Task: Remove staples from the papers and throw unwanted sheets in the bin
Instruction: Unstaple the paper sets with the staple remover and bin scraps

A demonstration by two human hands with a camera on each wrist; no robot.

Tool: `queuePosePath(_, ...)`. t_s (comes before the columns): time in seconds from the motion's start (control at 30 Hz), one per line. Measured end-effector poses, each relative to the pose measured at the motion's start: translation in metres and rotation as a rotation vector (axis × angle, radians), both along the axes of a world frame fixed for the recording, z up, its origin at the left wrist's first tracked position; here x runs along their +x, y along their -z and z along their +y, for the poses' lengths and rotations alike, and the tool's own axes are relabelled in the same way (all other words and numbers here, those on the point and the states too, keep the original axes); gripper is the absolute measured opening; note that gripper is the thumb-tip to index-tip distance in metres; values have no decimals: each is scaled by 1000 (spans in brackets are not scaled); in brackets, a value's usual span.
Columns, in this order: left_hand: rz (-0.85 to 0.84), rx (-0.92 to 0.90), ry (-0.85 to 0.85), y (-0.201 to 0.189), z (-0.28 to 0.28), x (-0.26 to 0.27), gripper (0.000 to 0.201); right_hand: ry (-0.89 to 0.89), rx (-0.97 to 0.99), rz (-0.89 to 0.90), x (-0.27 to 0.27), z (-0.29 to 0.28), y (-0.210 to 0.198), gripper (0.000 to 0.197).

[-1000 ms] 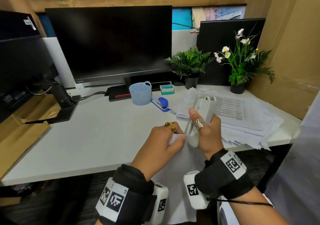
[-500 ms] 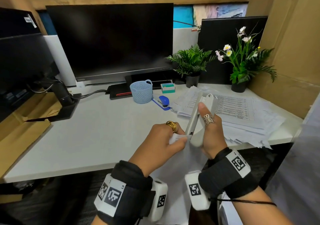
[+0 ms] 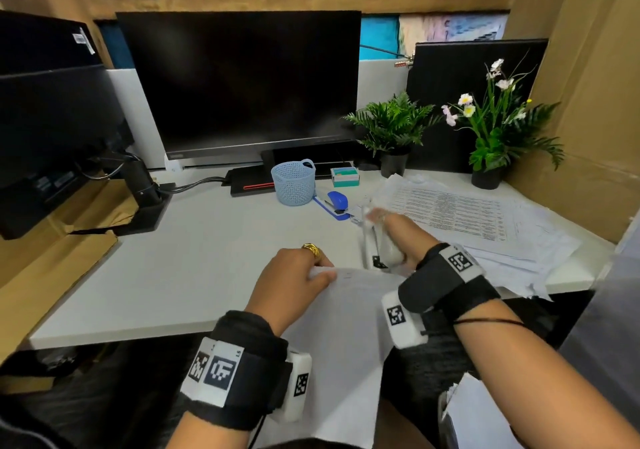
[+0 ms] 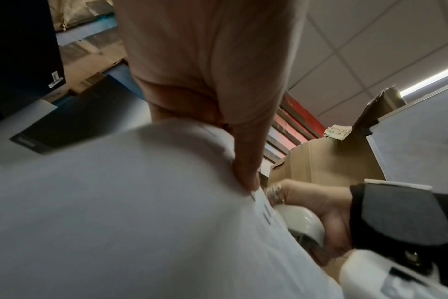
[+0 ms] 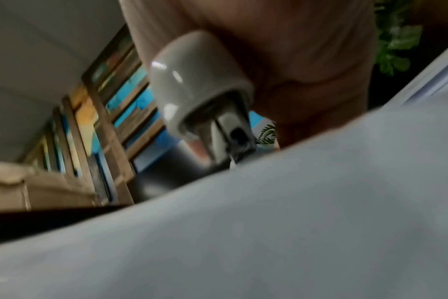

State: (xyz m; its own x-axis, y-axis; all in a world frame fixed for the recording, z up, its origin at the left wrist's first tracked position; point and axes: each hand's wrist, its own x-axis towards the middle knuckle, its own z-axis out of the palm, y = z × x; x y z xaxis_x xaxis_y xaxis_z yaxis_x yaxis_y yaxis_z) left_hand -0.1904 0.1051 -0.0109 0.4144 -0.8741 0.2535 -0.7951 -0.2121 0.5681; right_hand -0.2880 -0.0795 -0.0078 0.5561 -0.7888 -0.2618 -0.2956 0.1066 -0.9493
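Left hand (image 3: 294, 275) pinching the top corner of the papers (image 3: 346, 344), low centre of the head view, thumb and fingertips (image 4: 246, 178) clamped on the edge. Sheets hanging from that pinch down toward the lap, overlapping the desk (image 3: 173, 275) edge. Right hand (image 3: 405, 241) wrapped round a white stapler (image 3: 384, 251), fingers curled tight on its body, just right of the pinched corner. Stapler's long axis running up and away into the frame, rear metal end (image 5: 233, 137) pointing back down at the paper edge and nearly touching it. Staple itself not visible; probably at the corner between the two hands, though blur hides it.

Coming move turning on that short gap: rear tongue lies right of and just above the held corner, so a small slide left and down along the stapler's axis would likely bring it under the staple. Right hand nearer the tool work, left only anchoring. Loose paper pile (image 3: 485, 220) at right, blue stapler (image 3: 336, 203) and blue basket (image 3: 294, 185) farther up. No bin in view.
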Motion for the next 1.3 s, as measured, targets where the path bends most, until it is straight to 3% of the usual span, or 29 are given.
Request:
queuePosePath(0.17, -166, 125, 3, 9, 4, 5, 27, -170, -517, 584, 8, -15, 15, 44)
queuePosePath(0.33, -303, 106, -14, 14, -1, 2, 24, -191, -694, 669, 14, -7, 20, 56)
queuePosePath(0.4, -348, 74, -24, 17, -1, 3, 25, -153, -746, 527, 6, 6, 18, 61)
queuePosePath(0.5, -377, -13, -20, 23, -2, 7, 26, -206, -914, 189, -17, 32, 13, 47)
queuePosePath(0.6, -386, -212, -16, 28, -4, 8, 31, -361, -940, 126, -42, 45, 27, 31)
queuePosePath(0.7, -476, -381, 80, 37, -9, 5, 28, -169, -1020, -46, -58, 42, 56, 21)
queuePosePath(0.83, -605, -610, 209, 49, -16, -4, 20, -27, -1315, -398, -75, 44, 79, 12)
queuePosePath(0.93, -681, -720, 188, 56, -18, -15, 26, 28, -1481, -457, -86, 48, 73, 24)
queuePosePath(1.07, -688, -785, 163, 59, -22, -22, 29, 71, -1558, -449, -93, 46, 64, 23)
queuePosePath(1.17, -664, -779, 178, 59, -27, -25, 26, 17, -1534, -298, -102, 50, 54, 19)
queuePosePath(1.3, -663, -708, 266, 65, -42, -41, 19, -121, -1498, 329, -126, 47, 54, 21)
